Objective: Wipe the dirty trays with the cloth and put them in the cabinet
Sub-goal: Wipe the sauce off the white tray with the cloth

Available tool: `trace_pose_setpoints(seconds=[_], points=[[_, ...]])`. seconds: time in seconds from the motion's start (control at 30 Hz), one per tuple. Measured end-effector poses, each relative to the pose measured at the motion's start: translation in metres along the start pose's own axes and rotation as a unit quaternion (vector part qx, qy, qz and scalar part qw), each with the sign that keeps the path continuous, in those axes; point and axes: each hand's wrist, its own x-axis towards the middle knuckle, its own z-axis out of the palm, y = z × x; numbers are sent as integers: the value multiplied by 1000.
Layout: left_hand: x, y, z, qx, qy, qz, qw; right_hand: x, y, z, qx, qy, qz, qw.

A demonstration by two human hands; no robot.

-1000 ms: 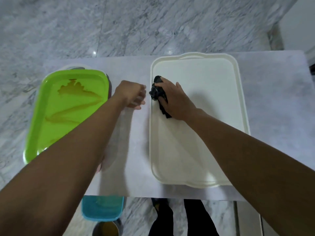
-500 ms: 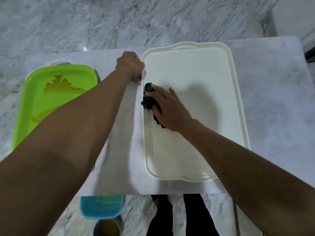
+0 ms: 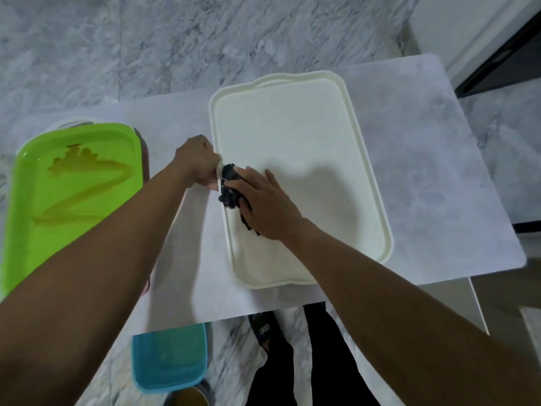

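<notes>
White tray [image 3: 307, 159] lies centre frame on a pale surface [image 3: 424, 186]. Left hand [image 3: 194, 162] sits at the tray's left rim, grip curled round that rim, likely to stop the tray sliding. Right hand [image 3: 263, 206] lies flat on a dark cloth [image 3: 229, 187] inside the tray by the same rim. Its grip is loose, fingers near straight, pressing down to wipe. Green tray [image 3: 73, 194], left of frame w/ brown smears, sits apart; prob. next. Left fingertips are hidden under the fist, and much of the cloth is under the palm. Blue tub [image 3: 169, 358] at bottom is partly cut off by the surface edge. Cabinet — can't make out.
</notes>
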Motion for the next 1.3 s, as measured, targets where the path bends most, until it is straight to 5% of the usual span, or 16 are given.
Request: trace_pose_setpoints(seconds=[0.43, 0.6, 0.8, 1.07, 1.3], points=[[-7, 0, 7, -1, 58, 15, 998, -81, -23, 12, 78, -40, 18, 996], [-37, -16, 22, 12, 122, 57, 991, -91, -20, 3, 12, -86, -12, 996], [-79, -43, 53, 126, 114, 51, 984, -93, -21, 3, 1, -92, -2, 996], [-86, -36, 57, 87, 150, 24, 985, -112, -8, -5, -13, -151, -77, 985], [-86, -31, 57, 137, 136, 8, 981, -136, 26, -43, -35, -183, -55, 981]])
